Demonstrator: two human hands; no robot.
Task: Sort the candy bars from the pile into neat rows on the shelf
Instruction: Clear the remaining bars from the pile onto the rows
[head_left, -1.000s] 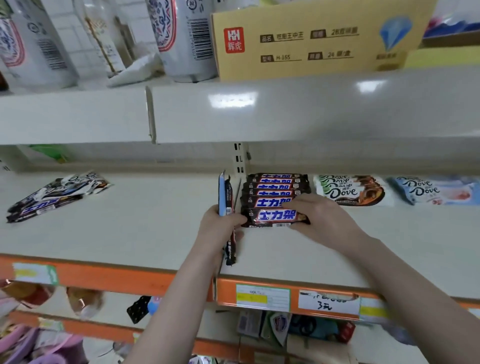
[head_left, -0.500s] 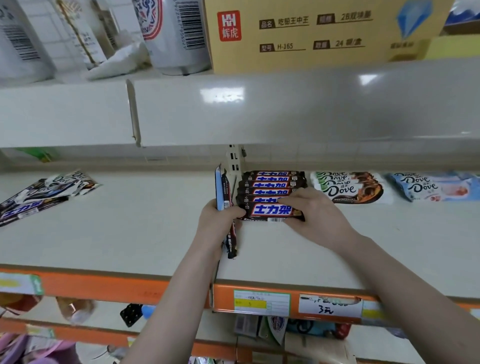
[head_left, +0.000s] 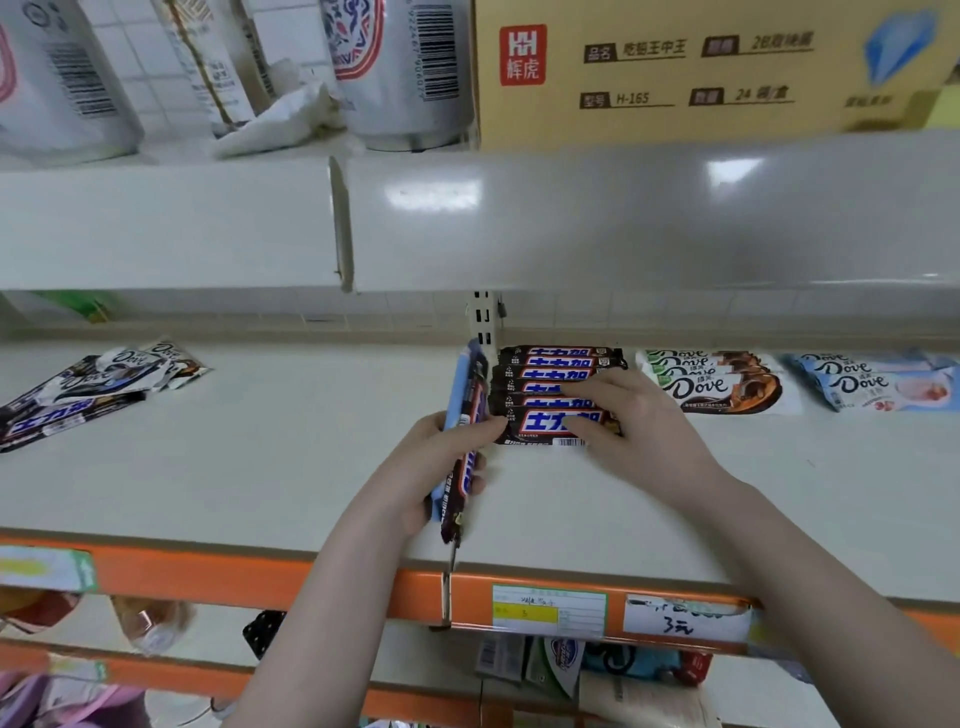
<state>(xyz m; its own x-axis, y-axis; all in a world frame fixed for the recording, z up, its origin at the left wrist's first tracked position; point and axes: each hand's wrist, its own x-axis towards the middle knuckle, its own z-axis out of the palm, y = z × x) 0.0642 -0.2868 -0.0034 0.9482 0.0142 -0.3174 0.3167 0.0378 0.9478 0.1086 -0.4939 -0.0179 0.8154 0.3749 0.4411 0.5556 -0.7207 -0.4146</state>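
A row of several dark Snickers bars (head_left: 550, 387) lies stacked front to back on the middle of the pale shelf (head_left: 291, 467). My right hand (head_left: 628, 421) rests flat on the front bars of that row, fingers spread over the wrappers. My left hand (head_left: 436, 467) grips a small bundle of bars (head_left: 467, 431) held on edge, a light blue one and dark ones, just left of the row. To the right lie a row of brown Dove bars (head_left: 727, 384) and a row of blue Dove bars (head_left: 872, 382). The mixed pile (head_left: 88, 389) sits far left on the shelf.
A shelf upright (head_left: 485, 322) stands behind the Snickers row. The orange shelf edge (head_left: 311, 577) carries price tags (head_left: 550, 610). Overhead, a shelf holds cans (head_left: 400, 67) and a yellow carton (head_left: 701, 67). Goods fill the shelf below.
The view has shifted slightly right and closer. My right hand slid a little over the front Snickers bars; my left hand still holds its bundle beside the row.
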